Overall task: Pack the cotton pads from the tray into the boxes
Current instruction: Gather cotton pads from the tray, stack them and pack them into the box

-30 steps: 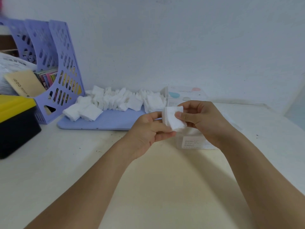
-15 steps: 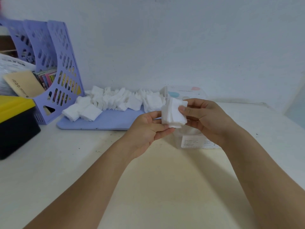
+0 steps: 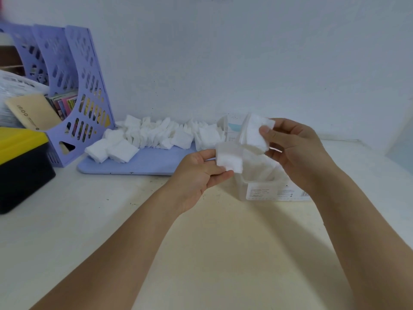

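Pad stack (image 3: 254, 135) now split, R hand (image 3: 297, 151) higher

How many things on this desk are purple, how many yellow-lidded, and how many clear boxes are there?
Purple: 2, the file rack and the tray.
Yellow-lidded: 1, the black bin.
Clear boxes: 2, the near box below the hands and the far box behind it.
Total: 5.

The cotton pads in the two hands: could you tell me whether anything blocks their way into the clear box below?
Nothing visible does. The left hand and right hand each hold a stack of cotton pads just above the clear box, whose top looks open. The tray lies off to the left.
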Demonstrator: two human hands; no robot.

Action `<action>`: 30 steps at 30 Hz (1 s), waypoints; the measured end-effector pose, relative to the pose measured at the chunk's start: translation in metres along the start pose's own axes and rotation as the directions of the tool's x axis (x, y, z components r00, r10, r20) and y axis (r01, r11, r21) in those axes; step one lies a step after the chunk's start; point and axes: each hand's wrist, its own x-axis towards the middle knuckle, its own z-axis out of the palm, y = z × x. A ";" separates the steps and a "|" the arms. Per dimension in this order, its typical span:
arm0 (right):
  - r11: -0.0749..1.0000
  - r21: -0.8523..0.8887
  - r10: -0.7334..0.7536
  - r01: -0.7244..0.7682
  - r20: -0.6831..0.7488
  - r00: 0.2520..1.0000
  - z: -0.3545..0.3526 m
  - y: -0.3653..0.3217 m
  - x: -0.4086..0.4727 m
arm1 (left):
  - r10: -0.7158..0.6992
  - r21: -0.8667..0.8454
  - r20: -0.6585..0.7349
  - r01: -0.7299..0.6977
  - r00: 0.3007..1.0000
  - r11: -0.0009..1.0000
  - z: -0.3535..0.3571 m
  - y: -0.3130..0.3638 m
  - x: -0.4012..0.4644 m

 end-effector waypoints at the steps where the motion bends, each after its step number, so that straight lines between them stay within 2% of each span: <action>1: 1.000 0.002 0.016 -0.016 0.046 0.999 0.001 0.001 0.000 | -0.002 -0.008 -0.008 0.002 1.000 1.000 0.000 0.000 0.000; 4: 0.989 -0.140 0.059 -0.037 0.155 0.986 0.011 0.009 -0.004 | 0.004 -0.030 0.031 -0.003 1.000 1.000 0.000 0.000 0.000; 8: 0.963 -0.269 0.032 -0.007 0.088 0.996 0.016 0.018 -0.002 | 0.011 0.010 0.113 -0.013 0.994 1.000 0.001 0.002 -0.002; 14: 0.941 -0.337 -0.003 0.043 0.117 0.993 0.018 0.018 -0.003 | -0.012 -0.062 0.126 0.020 0.992 0.998 0.005 0.005 -0.003; 18: 0.869 -0.486 -0.037 0.090 0.118 0.992 0.021 0.017 -0.003 | 0.094 0.113 0.043 -0.099 0.995 0.989 0.013 -0.002 0.001; 20: 0.830 -0.548 -0.016 0.100 0.156 0.988 0.020 0.010 -0.006 | 0.130 0.250 0.092 -0.149 0.987 0.957 0.026 0.000 0.003; 22: 0.833 -0.551 0.093 0.043 0.216 0.972 0.019 0.004 -0.010 | 0.110 0.395 0.182 -0.175 0.977 0.902 0.044 0.004 0.005; 24: 0.818 -0.575 0.130 0.030 0.235 0.963 0.014 0.000 -0.010 | 0.083 0.494 0.246 -0.199 0.966 0.847 0.057 0.008 0.007; 26: 0.775 -0.630 0.092 0.056 0.199 0.976 0.004 -0.008 -0.011 | 0.102 0.509 0.260 -0.226 0.960 0.831 0.065 0.009 0.014; 30: 0.729 -0.670 -0.050 0.140 0.152 0.987 -0.016 -0.034 -0.006 | 0.168 0.384 0.165 -0.220 0.972 0.897 0.069 0.006 0.030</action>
